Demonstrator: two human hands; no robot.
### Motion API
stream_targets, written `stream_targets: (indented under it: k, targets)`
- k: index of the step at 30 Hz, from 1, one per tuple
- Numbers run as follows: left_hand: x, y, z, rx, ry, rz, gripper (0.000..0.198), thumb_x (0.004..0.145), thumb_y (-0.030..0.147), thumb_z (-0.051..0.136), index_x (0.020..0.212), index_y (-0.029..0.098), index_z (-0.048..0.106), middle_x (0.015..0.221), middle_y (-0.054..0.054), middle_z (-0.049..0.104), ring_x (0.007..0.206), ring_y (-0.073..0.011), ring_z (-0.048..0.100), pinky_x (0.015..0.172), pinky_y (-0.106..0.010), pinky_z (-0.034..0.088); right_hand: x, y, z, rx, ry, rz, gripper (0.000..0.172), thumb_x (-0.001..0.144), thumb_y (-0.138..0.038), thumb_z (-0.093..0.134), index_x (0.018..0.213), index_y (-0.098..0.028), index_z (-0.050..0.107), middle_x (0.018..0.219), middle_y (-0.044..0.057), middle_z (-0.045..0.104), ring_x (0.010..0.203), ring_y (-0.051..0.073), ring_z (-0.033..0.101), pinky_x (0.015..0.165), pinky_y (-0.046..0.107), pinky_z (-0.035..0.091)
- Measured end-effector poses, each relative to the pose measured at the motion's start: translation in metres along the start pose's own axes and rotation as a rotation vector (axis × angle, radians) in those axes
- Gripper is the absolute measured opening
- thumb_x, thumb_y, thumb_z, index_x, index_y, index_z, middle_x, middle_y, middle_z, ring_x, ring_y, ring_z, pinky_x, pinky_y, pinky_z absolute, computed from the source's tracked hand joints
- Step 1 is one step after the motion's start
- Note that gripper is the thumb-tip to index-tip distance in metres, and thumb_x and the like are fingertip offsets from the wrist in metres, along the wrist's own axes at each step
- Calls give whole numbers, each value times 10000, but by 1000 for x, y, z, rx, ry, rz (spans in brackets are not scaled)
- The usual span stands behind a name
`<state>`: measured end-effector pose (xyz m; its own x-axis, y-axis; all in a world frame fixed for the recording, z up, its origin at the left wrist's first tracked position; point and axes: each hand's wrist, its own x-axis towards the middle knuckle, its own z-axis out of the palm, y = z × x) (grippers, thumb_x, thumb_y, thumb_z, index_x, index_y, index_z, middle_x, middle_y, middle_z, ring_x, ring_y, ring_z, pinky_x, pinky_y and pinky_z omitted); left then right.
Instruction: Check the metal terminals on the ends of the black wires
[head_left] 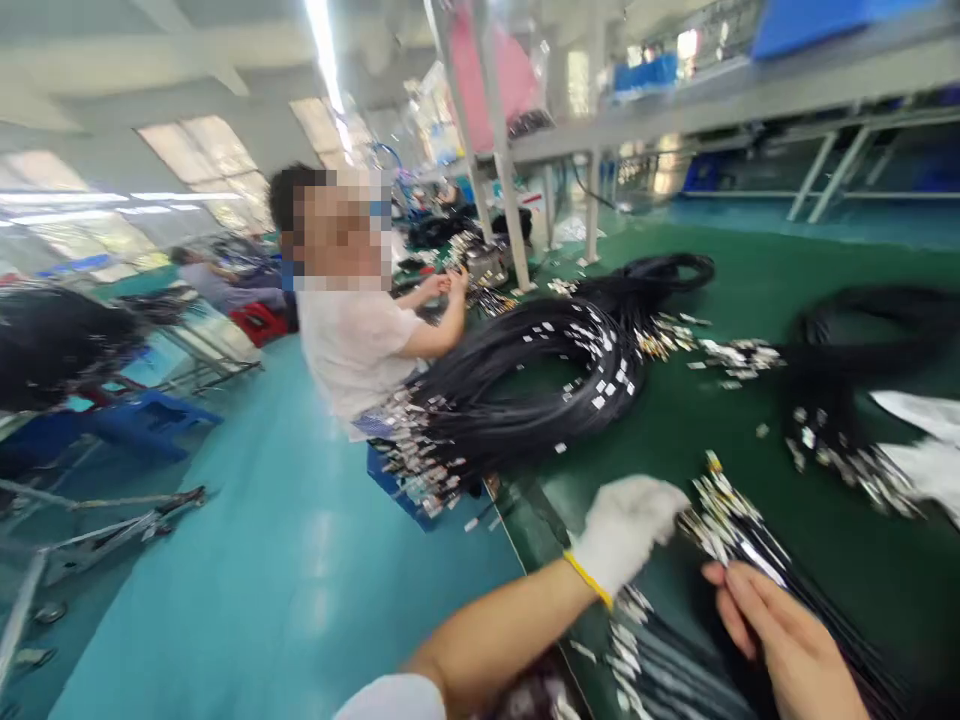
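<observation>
My left hand (634, 525) wears a white knit glove with a yellow cuff. Its fingers are curled closed beside the metal-tipped ends of a bundle of black cables (814, 600), and what lies within them is hidden. Bare, my right hand (784, 630) pinches at a cable end in that bundle, with thumb and fingertips together just below the connectors (716, 505); blur hides the exact grip. Under my wrists lies a second bundle of cables (675, 650) with silvery ends. Both bundles rest on the dark green tabletop (720, 420).
A large coil of black cables (517, 375) with white tags lies ahead, its ends overhanging the table edge. More cable coils (862, 350) lie right, near white sheets (922, 440). A co-worker (356, 340) sits at the left edge, hands raised. Metal posts (510, 200) support a shelf. Blue stools (150, 420) stand left.
</observation>
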<state>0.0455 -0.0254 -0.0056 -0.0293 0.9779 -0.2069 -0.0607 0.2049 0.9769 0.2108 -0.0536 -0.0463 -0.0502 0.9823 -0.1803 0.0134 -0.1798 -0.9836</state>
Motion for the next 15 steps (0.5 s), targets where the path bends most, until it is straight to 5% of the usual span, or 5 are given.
stream_targets:
  k: [1, 4, 7, 11, 15]
  targets:
    - [-5, 1, -3, 40, 36, 39, 323, 884, 360, 530, 1056, 186, 742, 813, -37, 673, 706, -138, 577, 783, -289, 527, 0, -3, 0, 16, 6, 0, 522, 740, -741, 732, 750, -221, 682, 493, -23, 461, 480, 153, 416, 492, 287, 376]
    - [-21, 1, -7, 714, 49, 429, 329, 961, 271, 457, 1196, 274, 687, 1008, -32, 716, 946, -184, 632, 981, -350, 481, 1, -11, 2, 81, 5, 31, 560, 744, -748, 728, 776, -193, 663, 509, -37, 474, 483, 127, 372, 493, 258, 316]
    - [-38, 1, -4, 1174, -71, 688, 374, 968, 205, 448, 1296, 280, 610, 828, -9, 673, 781, -178, 621, 837, -331, 501, 3, -13, 2, 86, -5, 38, 589, 752, -762, 708, 766, -177, 645, 504, -41, 475, 478, 120, 364, 485, 244, 296]
    - [-46, -2, 3, 1221, 72, 756, 374, 971, 224, 467, 1324, 271, 581, 798, -17, 641, 774, -188, 604, 804, -346, 462, 0, -9, -2, 34, -33, -14, 566, 827, -742, 657, 726, -186, 636, 515, -37, 474, 476, 117, 379, 487, 242, 334]
    - [-36, -7, 15, 1031, -48, 587, 262, 893, 260, 566, 1113, 258, 708, 698, -45, 627, 725, -200, 575, 660, -315, 406, 0, -1, -7, -34, -23, -139, 607, 833, -718, 669, 503, -229, 527, 485, 6, 471, 469, 179, 467, 491, 320, 442]
